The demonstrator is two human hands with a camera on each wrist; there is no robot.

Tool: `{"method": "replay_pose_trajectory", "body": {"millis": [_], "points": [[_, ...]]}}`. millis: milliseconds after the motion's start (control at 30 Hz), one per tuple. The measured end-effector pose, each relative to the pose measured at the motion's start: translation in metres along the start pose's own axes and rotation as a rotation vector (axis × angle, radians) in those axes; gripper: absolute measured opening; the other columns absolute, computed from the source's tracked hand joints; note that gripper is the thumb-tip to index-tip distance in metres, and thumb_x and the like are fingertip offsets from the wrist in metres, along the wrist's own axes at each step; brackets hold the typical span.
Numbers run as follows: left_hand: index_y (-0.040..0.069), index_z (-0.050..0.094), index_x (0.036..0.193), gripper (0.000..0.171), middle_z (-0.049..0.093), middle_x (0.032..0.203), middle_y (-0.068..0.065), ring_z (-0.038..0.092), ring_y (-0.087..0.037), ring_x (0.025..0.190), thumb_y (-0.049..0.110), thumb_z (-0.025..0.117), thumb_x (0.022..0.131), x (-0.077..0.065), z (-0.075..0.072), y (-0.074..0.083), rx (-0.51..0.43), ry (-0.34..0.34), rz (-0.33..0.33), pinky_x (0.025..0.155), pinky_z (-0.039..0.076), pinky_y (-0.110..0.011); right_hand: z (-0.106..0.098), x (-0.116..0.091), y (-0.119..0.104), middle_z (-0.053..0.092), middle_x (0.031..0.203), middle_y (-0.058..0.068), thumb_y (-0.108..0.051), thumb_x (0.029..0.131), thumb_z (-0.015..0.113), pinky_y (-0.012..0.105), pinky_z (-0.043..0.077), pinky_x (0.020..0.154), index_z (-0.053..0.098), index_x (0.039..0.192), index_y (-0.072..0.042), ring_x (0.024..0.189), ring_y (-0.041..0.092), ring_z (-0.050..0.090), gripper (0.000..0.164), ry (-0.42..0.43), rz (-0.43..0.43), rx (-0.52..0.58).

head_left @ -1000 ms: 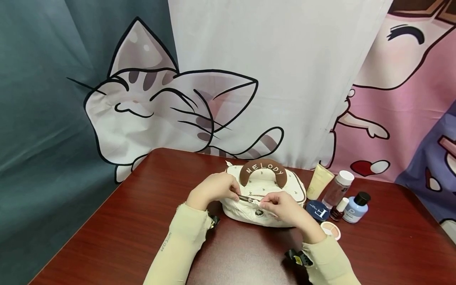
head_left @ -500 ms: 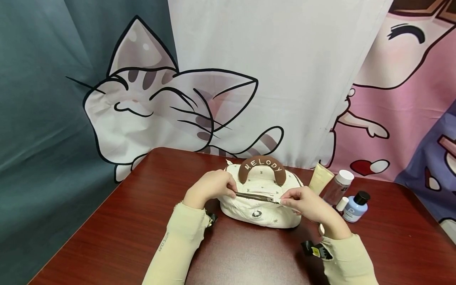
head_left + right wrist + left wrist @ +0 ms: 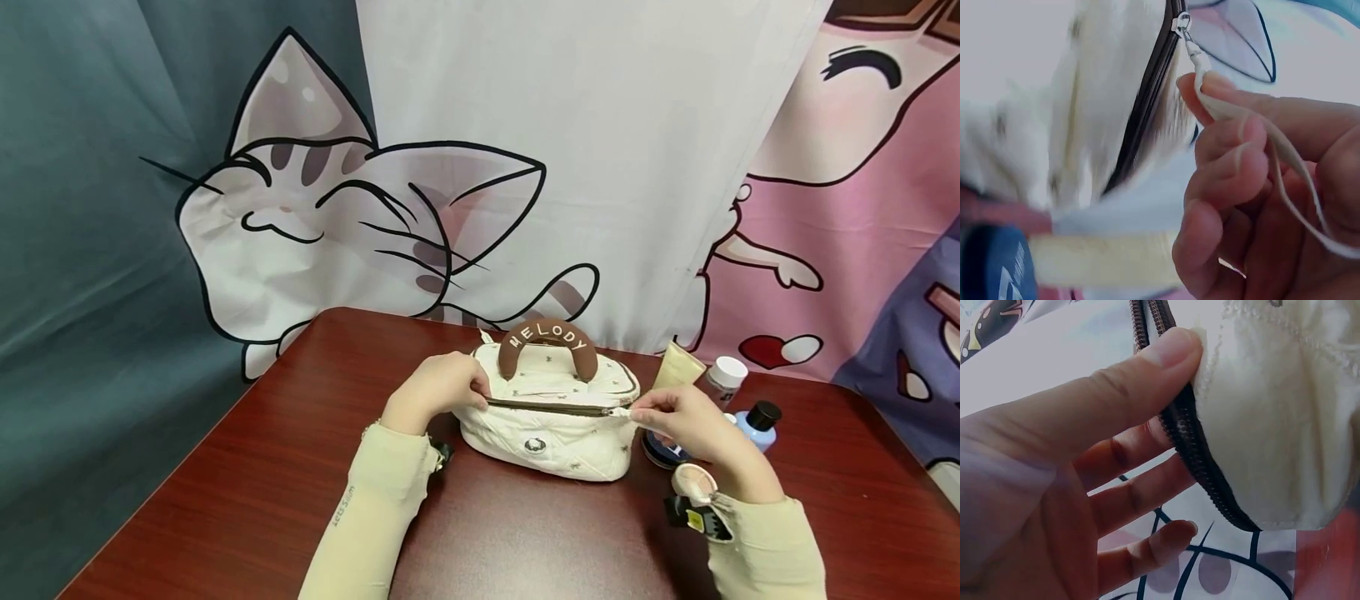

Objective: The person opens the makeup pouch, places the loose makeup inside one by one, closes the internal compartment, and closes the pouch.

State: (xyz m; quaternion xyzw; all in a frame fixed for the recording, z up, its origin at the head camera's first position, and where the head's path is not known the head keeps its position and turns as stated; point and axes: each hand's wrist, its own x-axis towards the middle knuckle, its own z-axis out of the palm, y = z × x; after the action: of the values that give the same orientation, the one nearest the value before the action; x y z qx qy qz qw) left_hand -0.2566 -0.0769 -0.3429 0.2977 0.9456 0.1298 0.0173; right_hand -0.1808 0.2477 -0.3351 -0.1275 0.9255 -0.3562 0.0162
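1. Left end of the bag (image 3: 551, 429), which is sitting on the table (image 3: 525, 542): left hand (image 3: 438, 390) is pinching the zip edge, thumb outside, the fingers I can see spreading apart behind. If that hold is too slack, the whole bag could be twisting or skidding.
2. Middle of the bag: the zip (image 3: 547, 407) is running across the front, below the handle (image 3: 549, 333). Soft fabric is sitting right beside it, so imo a stray fold could be jamming the slider (image 3: 1182, 24).
3. Right end of the bag: right hand (image 3: 693, 429) is pinching the strap (image 3: 1229, 111) on that slider, fingertips together. Tugging off-line could be snagging the teeth.
4. Right of the bag: tube (image 3: 677, 367), clear bottle (image 3: 723, 377), blue bottle (image 3: 759, 421), navy jar (image 3: 662, 452) and compact (image 3: 693, 481) are crowding that hand; a wide swing could be toppling something.
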Motion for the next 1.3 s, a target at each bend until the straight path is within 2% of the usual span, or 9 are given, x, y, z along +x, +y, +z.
{"method": "replay_pose_trajectory", "body": {"millis": [167, 300, 467, 533, 667, 867, 967, 1100, 1300], "points": [[0.031, 0.067, 0.066, 0.015, 0.059, 0.069, 0.018, 0.054, -0.003, 0.069, 0.025, 0.080, 0.069, -0.002, -0.003, -0.003, 0.013, 0.004, -0.029, 0.066, 0.044, -0.029, -0.013, -0.007, 0.005, 0.052, 0.056, -0.003, -0.019, 0.086, 0.065, 0.030, 0.040, 0.052, 0.069, 0.084, -0.006, 0.054, 0.013, 0.048, 0.014, 0.122, 0.083, -0.202], [0.026, 0.067, 0.076, 0.011, 0.059, 0.074, 0.012, 0.056, -0.009, 0.073, 0.026, 0.077, 0.072, -0.002, -0.003, 0.009, 0.091, -0.009, -0.019, 0.068, 0.045, -0.032, -0.012, -0.008, 0.004, 0.051, 0.055, -0.003, -0.019, 0.087, 0.065, 0.030, 0.039, 0.051, 0.067, 0.082, -0.007, 0.054, 0.013, 0.048, 0.013, 0.110, 0.089, -0.193], [0.021, 0.062, 0.111, 0.047, 0.061, 0.099, 0.005, 0.056, -0.015, 0.094, 0.052, 0.069, 0.076, 0.007, 0.010, 0.042, 0.210, 0.050, 0.093, 0.078, 0.045, -0.034, -0.010, -0.009, 0.003, 0.054, 0.057, -0.001, -0.016, 0.089, 0.061, 0.028, 0.042, 0.051, 0.064, 0.081, -0.005, 0.054, 0.012, 0.052, 0.014, 0.052, 0.072, -0.125], [0.022, 0.061, 0.116, 0.051, 0.059, 0.103, 0.004, 0.055, -0.015, 0.098, 0.055, 0.066, 0.078, 0.012, 0.018, 0.055, 0.254, 0.087, 0.157, 0.078, 0.044, -0.033, -0.008, -0.008, 0.003, 0.056, 0.058, 0.000, -0.015, 0.090, 0.058, 0.028, 0.043, 0.050, 0.061, 0.080, -0.005, 0.055, 0.014, 0.056, 0.014, 0.027, 0.093, -0.096], [0.027, 0.065, 0.108, 0.033, 0.055, 0.093, 0.005, 0.052, -0.013, 0.094, 0.045, 0.067, 0.081, 0.015, 0.033, 0.069, 0.323, 0.154, 0.226, 0.071, 0.041, -0.029, -0.002, -0.006, 0.003, 0.056, 0.056, 0.001, -0.010, 0.089, 0.050, 0.031, 0.043, 0.046, 0.057, 0.081, -0.004, 0.053, 0.018, 0.058, 0.011, -0.009, 0.156, -0.057], [0.027, 0.067, 0.094, 0.016, 0.049, 0.085, 0.003, 0.049, -0.015, 0.086, 0.034, 0.071, 0.080, 0.014, 0.036, 0.076, 0.342, 0.234, 0.222, 0.064, 0.041, -0.028, 0.002, -0.003, 0.006, 0.051, 0.057, 0.002, -0.005, 0.086, 0.043, 0.031, 0.042, 0.049, 0.059, 0.088, -0.002, 0.049, 0.019, 0.052, 0.016, -0.053, 0.132, -0.108], [0.026, 0.066, 0.095, 0.018, 0.050, 0.086, 0.002, 0.056, -0.016, 0.076, 0.034, 0.071, 0.080, 0.012, 0.039, 0.082, 0.347, 0.202, 0.198, 0.057, 0.044, -0.030, 0.003, -0.003, 0.009, 0.054, 0.063, 0.001, -0.017, 0.090, 0.052, 0.031, 0.042, 0.053, 0.061, 0.085, -0.006, 0.055, 0.017, 0.052, 0.015, -0.075, 0.130, -0.151], [0.024, 0.062, 0.096, 0.026, 0.052, 0.090, 0.002, 0.059, -0.017, 0.064, 0.040, 0.071, 0.079, 0.011, 0.048, 0.092, 0.358, 0.168, 0.165, 0.050, 0.045, -0.031, 0.008, -0.001, 0.011, 0.058, 0.071, 0.000, -0.031, 0.079, 0.071, 0.031, 0.042, 0.058, 0.063, 0.077, -0.013, 0.064, 0.014, 0.051, 0.020, -0.083, 0.129, -0.224], [0.023, 0.062, 0.088, 0.012, 0.054, 0.084, 0.003, 0.057, -0.017, 0.057, 0.032, 0.067, 0.082, 0.013, 0.060, 0.099, 0.411, 0.253, 0.141, 0.044, 0.041, -0.029, 0.013, 0.004, 0.009, 0.053, 0.063, -0.005, -0.021, 0.077, 0.070, 0.030, 0.037, 0.052, 0.063, 0.069, -0.015, 0.058, 0.012, 0.046, 0.013, 0.028, 0.082, -0.310]]}}
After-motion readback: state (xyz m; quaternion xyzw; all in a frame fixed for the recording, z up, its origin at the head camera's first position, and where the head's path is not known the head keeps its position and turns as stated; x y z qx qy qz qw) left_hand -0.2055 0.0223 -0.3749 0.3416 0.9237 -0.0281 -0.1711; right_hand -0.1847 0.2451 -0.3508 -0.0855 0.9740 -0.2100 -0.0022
